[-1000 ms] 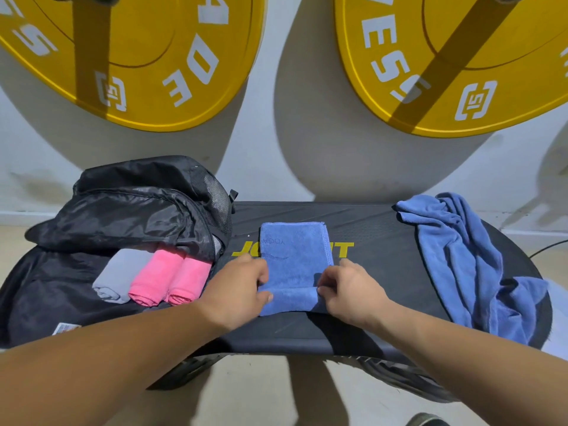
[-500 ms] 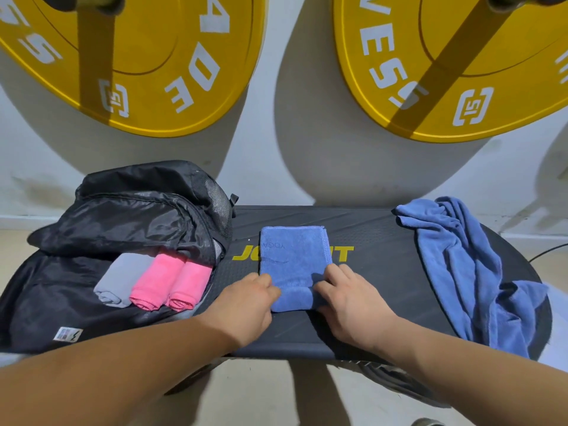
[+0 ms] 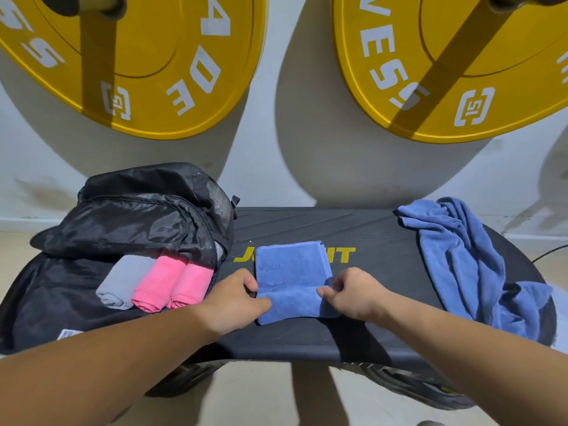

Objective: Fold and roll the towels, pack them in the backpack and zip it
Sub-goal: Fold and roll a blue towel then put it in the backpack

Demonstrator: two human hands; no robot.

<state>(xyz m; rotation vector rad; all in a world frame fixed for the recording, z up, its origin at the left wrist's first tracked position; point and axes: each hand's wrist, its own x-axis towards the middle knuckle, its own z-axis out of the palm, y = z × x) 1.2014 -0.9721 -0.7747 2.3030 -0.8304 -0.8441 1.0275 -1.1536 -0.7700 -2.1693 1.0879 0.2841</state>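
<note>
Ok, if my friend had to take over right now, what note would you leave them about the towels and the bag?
Left hand and right hand: both grip the near end of the folded blue towel, its roll just begun, on the black bench.
Backpack: open, on the bench's left end.
Done: a grey roll and two pink rolls lie in the backpack's opening.
Left: finish rolling this towel and pack it; fold, roll and pack the crumpled blue towel at the right end; zip the backpack.
</note>
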